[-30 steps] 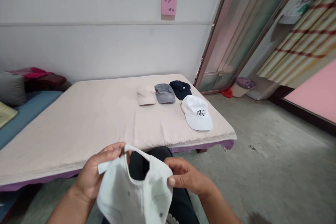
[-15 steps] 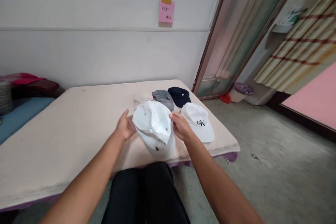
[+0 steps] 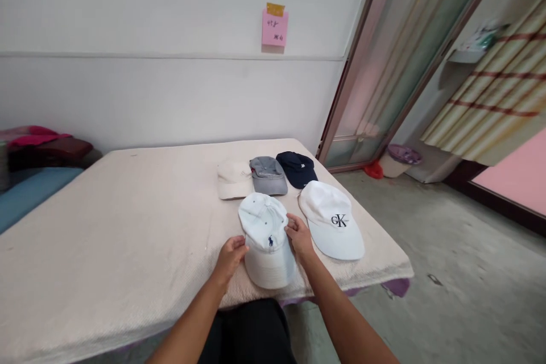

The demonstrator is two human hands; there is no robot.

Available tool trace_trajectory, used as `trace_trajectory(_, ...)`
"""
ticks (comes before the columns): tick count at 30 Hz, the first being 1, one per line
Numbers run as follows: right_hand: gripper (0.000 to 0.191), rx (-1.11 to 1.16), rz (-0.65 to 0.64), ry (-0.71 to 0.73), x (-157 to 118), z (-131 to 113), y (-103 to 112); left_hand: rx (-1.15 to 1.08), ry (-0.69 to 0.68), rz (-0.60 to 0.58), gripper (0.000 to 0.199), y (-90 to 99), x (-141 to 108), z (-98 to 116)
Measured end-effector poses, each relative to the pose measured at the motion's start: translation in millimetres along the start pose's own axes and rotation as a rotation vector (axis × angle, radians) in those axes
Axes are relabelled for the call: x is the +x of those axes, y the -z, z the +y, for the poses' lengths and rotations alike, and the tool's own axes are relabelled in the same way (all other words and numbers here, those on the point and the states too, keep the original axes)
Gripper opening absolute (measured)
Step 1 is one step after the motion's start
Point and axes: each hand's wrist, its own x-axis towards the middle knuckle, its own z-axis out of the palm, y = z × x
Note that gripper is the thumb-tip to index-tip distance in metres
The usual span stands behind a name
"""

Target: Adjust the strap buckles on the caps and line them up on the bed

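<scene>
A pale blue baseball cap (image 3: 263,224) with a small dark emblem on its front rests at the near edge of the bed, its brim toward me. My left hand (image 3: 231,257) pinches its left side where crown meets brim. On the opposite side, my right hand (image 3: 300,233) has thumb and fingers closed on the crown's edge. Close by on the right is a white cap (image 3: 330,219) with black letters. Behind these sit a cream cap (image 3: 234,180), a grey cap (image 3: 268,175) and a navy cap (image 3: 297,169), side by side.
The bed (image 3: 140,239) has a cream cover and stands against a white wall (image 3: 170,102). A pink note (image 3: 274,31) is taped there. Folded bedding (image 3: 38,182) lies at far left. On the floor to the right are a waste bin (image 3: 398,160) and a red item (image 3: 373,169).
The pale blue cap has come down onto the bed, its brim now turned toward me and its emblem showing. Both hands moved with it, and the cream and grey caps are less covered.
</scene>
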Motion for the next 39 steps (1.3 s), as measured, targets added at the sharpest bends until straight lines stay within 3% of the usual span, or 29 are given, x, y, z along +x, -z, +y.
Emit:
trace_trajectory(5, 0.044, -0.15, 0.018, 0.036, 13.0, 0.8, -8.3, 0.036, -0.081, 0.068, 0.033, 2.5, -1.2, -13.0)
trace_trajectory(8, 0.041, -0.238, 0.024, 0.051, 4.7, -6.7, -4.7, 0.027, -0.093, 0.097, 0.031, 12.0, -11.4, -18.2)
trace_trajectory(12, 0.038, -0.336, 0.142, 0.062, -38.1, -18.0, 6.1, 0.006, -0.055, 0.142, 0.037, 33.0, -36.5, -25.3)
trace_trajectory(15, 0.039, -0.318, 0.208, 0.067, -84.0, -33.0, 1.0, 0.013, -0.011, 0.181, 0.052, 46.0, -61.2, -21.2)
trace_trajectory(17, 0.052, -0.122, 0.026, 0.004, -110.1, -54.4, -14.2, 0.032, -0.038, 0.169, 0.064, 48.7, -81.3, -3.9)
trace_trajectory(18, 0.062, -0.01, -0.137, -0.038, -120.0, -69.7, -24.2, 0.042, -0.081, 0.153, 0.07, 48.2, -93.0, 10.2)
trace_trajectory(20, 0.074, 0.111, -0.3, -0.004, -133.1, -107.9, -45.2, 0.093, -0.264, 0.085, 0.078, 45.3, -119.1, 47.2)
trace_trajectory(23, 0.074, 0.112, -0.296, 0.296, -142.0, -171.1, -69.3, 0.161, -0.55, 0.056, 0.082, 42.9, -160.5, 106.9)
trace_trajectory(26, 0.072, 0.053, -0.269, 0.532, -150.1, -218.1, -82.2, 0.225, -0.723, 0.12, 0.084, 47.9, -192.2, 144.9)
trace_trajectory(29, 0.072, 0.028, -0.246, 0.621, -162.4, -237.8, -90.7, 0.301, -0.813, 0.176, 0.086, 57.4, -207.6, 156.3)
trace_trajectory(39, 0.071, -0.083, -0.222, 0.659, -204.4, -251.6, -103.1, 0.302, -0.901, 0.164, 0.087, 81.5, -221.9, 157.9)
